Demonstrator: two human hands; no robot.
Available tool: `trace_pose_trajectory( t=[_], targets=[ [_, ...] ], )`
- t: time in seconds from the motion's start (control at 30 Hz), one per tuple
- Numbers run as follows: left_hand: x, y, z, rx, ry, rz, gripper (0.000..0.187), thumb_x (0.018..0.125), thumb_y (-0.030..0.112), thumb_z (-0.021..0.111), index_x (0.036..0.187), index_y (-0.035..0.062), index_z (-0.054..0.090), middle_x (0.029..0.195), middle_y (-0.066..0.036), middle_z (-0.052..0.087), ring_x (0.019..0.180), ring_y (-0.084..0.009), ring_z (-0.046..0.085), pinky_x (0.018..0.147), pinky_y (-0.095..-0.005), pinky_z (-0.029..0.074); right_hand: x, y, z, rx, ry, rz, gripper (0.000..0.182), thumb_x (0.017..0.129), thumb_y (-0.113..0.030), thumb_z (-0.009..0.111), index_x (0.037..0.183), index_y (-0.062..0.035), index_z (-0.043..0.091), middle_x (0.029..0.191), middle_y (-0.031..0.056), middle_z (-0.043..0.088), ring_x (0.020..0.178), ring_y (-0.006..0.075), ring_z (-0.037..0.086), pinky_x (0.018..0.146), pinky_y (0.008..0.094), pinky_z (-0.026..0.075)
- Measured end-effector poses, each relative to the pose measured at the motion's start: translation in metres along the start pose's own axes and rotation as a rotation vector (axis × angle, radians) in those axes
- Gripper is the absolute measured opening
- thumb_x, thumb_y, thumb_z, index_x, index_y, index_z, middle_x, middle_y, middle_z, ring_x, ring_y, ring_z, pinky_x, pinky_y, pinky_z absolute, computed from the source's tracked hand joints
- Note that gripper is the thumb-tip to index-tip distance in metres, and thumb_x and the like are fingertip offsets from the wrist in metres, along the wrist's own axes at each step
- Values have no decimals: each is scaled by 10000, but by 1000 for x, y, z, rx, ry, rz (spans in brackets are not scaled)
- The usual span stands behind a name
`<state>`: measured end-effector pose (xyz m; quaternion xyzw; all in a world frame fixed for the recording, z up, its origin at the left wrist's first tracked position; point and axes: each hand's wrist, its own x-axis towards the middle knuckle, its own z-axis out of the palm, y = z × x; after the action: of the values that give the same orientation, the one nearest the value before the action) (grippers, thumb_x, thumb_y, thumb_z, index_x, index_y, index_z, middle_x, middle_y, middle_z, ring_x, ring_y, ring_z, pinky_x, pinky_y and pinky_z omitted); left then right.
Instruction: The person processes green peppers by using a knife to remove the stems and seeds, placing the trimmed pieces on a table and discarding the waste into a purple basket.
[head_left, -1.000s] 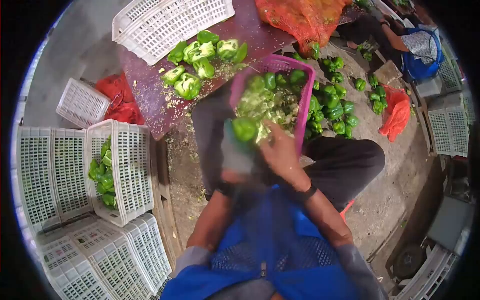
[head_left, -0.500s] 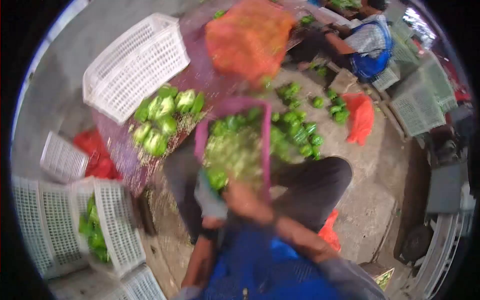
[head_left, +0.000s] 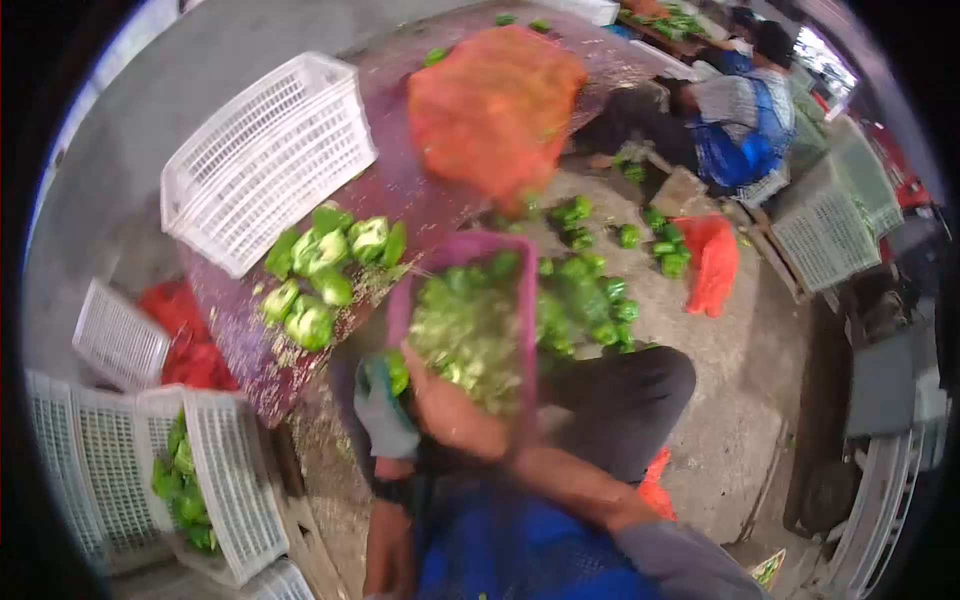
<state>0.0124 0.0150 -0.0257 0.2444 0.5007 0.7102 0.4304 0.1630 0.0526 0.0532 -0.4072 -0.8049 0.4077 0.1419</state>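
Observation:
My left hand (head_left: 386,412), in a grey glove, has its fingers wrapped round a green pepper (head_left: 397,373) at the near left corner of a pink basket (head_left: 529,330). Bare and blurred, my right hand (head_left: 437,395) reaches across to that pepper; its fingers are smeared, and whether it holds anything cannot be made out. Pale green pepper scraps (head_left: 465,335) fill much of the basket between my legs. Several cut peppers (head_left: 325,254) lie on the purple surface to the left. Whole green peppers (head_left: 580,300) are heaped right of the basket.
A white crate (head_left: 275,155) stands at the upper left, with more crates (head_left: 240,480) at lower left, one holding green peppers. An orange mesh sack (head_left: 495,105) lies ahead. Red mesh bags (head_left: 711,262) are on the floor. Another person (head_left: 740,115) sits at the upper right.
My left hand has shifted left with the pepper, and my right hand has moved left too. The view has tilted slightly, so the near things appear lower.

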Motion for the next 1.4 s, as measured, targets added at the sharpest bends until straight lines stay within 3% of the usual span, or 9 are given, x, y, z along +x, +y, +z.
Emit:
trace_pose_trajectory(
  t=[0.27, 0.47, 0.57, 0.67, 0.87, 1.0, 1.1, 1.23, 1.4],
  targets=[
    [36, 65, 19, 347, 352, 74, 424, 1085, 253, 710, 1400, -28, 669, 1238, -90, 739, 1086, -172, 681, 930, -347, 571, 86, -2, -9, 367, -110, -197, 909, 896, -37, 652, 1697, 18, 227, 1030, 316, 722, 968, 456, 736, 890, 508, 577],
    [66, 95, 3, -33, 221, -2, 408, 1102, 256, 677, 1397, -25, 669, 1242, -84, 743, 1041, -161, 705, 866, -316, 580, 141, -11, -50, 829, -502, 76, 797, 960, -189, 778, 1660, -107, 406, 798, -2, 608, 526, 44, 498, 441, 237, 372],
    [75, 94, -19, 440, 57, 168, 423, 1132, 281, 617, 1418, -30, 638, 1282, -103, 738, 1091, -191, 734, 899, -326, 608, 163, 0, -51, 959, -547, 103, 729, 963, -201, 799, 1607, -89, 475, 794, -2, 612, 516, 54, 500, 431, 240, 373],
    [82, 110, -9, -43, -9, 4, 438, 1162, 286, 518, 1433, -43, 615, 1360, -137, 706, 1176, -234, 719, 973, -358, 610, 179, -15, -55, 874, -436, 173, 449, 968, -257, 819, 1313, -23, 651, 763, 0, 614, 508, 56, 499, 424, 257, 361],
    [103, 97, -27, 831, -18, 459, 426, 1140, 290, 549, 1418, -23, 628, 1323, -161, 712, 1163, -233, 720, 974, -367, 606, 209, -20, -26, 828, -204, 265, 377, 960, -375, 779, 958, -6, 701, 694, 26, 615, 478, 105, 535, 423, 284, 399],
    [108, 95, -34, 922, -37, 436, 505, 1085, 367, 639, 1429, -3, 628, 1242, -172, 731, 1076, -259, 736, 915, -381, 616, 224, -18, -1, 904, -54, 343, 308, 935, -289, 742, 921, 16, 704, 670, 63, 643, 436, 129, 547, 410, 312, 413],
    [107, 77, -33, -434, 117, -21, 586, 1051, 421, 663, 1454, -2, 615, 1197, -159, 747, 991, -280, 738, 857, -397, 624, 240, -18, 6, 860, 24, 343, 304, 906, -255, 730, 928, 48, 715, 688, 103, 682, 449, 173, 595, 436, 351, 457],
    [109, 72, -46, 308, 83, 183, 569, 1105, 448, 553, 1459, 4, 599, 1230, -172, 735, 996, -292, 734, 868, -410, 627, 284, -7, -6, 489, 94, 173, 388, 858, -239, 788, 1055, 92, 743, 843, 213, 777, 730, 341, 762, 710, 461, 596],
    [117, 74, -33, 32, 98, 69, 527, 1138, 423, 509, 1475, 23, 573, 1284, -164, 720, 1100, -285, 719, 944, -407, 616, 274, -24, -23, 378, 259, -109, 573, 851, -279, 871, 1282, 56, 699, 986, 239, 789, 919, 401, 776, 847, 486, 604]
  ],
)
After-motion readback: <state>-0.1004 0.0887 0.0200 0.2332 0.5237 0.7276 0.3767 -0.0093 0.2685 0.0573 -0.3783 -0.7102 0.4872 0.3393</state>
